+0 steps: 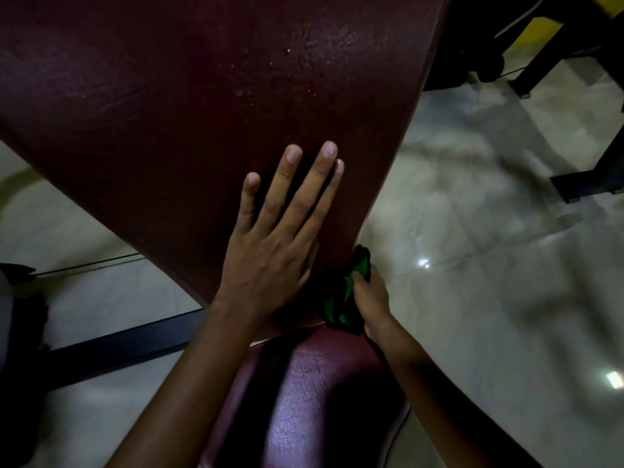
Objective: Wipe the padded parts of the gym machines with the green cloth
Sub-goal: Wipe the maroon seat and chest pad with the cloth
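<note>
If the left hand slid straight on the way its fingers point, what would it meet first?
The left hand lies flat on the maroon pad, fingers pointing up the pad. Ahead lies bare pad, then the patch of droplets; nothing else shows in that line.

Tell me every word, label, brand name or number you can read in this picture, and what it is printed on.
None: no text can be read in this view.
The maroon backrest pad under the left hand carries only droplets, no label.
The maroon seat pad is plain.
The green cloth in the right hand shows no tag.
The black frame bars and the tiled floor show no markings.
</note>
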### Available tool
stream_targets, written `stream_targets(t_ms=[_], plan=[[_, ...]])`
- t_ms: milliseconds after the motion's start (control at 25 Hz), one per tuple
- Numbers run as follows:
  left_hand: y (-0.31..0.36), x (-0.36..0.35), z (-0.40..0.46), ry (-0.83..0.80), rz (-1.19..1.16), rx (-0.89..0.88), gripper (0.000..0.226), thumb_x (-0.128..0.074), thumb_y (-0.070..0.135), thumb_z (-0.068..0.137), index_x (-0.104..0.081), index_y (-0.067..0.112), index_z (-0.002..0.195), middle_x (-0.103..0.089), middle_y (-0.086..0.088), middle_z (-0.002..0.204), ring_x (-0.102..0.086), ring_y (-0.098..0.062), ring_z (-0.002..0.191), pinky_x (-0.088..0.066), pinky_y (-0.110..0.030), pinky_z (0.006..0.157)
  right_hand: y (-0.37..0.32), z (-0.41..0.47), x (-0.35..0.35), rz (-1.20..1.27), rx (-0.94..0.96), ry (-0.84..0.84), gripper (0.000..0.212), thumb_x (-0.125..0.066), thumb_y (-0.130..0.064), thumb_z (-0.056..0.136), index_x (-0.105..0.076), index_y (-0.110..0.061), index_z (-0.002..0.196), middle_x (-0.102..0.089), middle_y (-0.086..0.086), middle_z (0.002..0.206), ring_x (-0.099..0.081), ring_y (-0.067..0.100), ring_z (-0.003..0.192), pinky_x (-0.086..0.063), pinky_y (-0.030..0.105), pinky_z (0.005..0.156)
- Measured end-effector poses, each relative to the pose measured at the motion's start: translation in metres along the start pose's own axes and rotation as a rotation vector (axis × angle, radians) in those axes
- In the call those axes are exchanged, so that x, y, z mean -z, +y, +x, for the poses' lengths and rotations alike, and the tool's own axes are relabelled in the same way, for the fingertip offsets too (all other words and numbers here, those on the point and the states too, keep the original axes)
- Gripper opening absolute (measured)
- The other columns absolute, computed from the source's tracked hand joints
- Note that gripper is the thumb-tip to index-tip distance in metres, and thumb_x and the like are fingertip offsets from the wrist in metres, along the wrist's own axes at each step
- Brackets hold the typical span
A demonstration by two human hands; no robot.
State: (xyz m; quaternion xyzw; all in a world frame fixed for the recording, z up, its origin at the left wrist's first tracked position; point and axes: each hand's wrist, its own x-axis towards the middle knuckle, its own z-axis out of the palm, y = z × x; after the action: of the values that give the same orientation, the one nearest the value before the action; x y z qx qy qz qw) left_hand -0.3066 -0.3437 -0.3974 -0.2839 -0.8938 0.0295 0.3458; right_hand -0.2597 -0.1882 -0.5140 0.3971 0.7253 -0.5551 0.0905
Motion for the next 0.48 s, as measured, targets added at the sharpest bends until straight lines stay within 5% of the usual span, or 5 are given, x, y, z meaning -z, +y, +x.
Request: stream_targets(t_ms=[120, 280, 480], plan=[[0.002, -0.006, -0.018, -0.044, 0.002, -0.048, 0.075, -0.053, 0.016, 0.089, -0.014, 0.013, 0.153, 0.001, -0.001, 0.159, 0.009, -0.023, 0.147, 0.008, -0.045, 0.116, -0.011, 0.006, 0.008, 0.106, -0.017, 0.011, 0.025, -0.053, -0.025, 0.082, -0.062, -0.029, 0.104, -0.068, 0.004, 0.102, -0.064, 0.024, 0.097, -0.051, 0.042, 0.092], [0.004, -0.012, -0.026, -0.044, 0.0, -0.034, 0.074, -0.052, 0.015, 0.089, -0.014, 0.012, 0.153, 0.002, -0.001, 0.16, 0.01, -0.023, 0.146, 0.01, -0.045, 0.116, -0.015, 0.004, 0.012, 0.144, 0.135, 0.081, 0.031, -0.05, -0.02, 0.088, -0.061, -0.026, 0.116, -0.067, -0.001, 0.106, -0.062, 0.017, 0.095, -0.05, 0.032, 0.088], [0.01, -0.013, -0.028, -0.052, -0.024, -0.006, 0.075, -0.051, 0.011, 0.088, -0.013, 0.012, 0.153, 0.008, -0.001, 0.159, 0.011, -0.024, 0.146, 0.009, -0.046, 0.116, -0.003, 0.023, 0.004, 0.278, -0.344, -0.148, 0.039, -0.051, -0.032, 0.094, -0.063, -0.001, 0.115, -0.068, 0.015, 0.095, -0.065, 0.027, 0.08, -0.055, 0.034, 0.073]])
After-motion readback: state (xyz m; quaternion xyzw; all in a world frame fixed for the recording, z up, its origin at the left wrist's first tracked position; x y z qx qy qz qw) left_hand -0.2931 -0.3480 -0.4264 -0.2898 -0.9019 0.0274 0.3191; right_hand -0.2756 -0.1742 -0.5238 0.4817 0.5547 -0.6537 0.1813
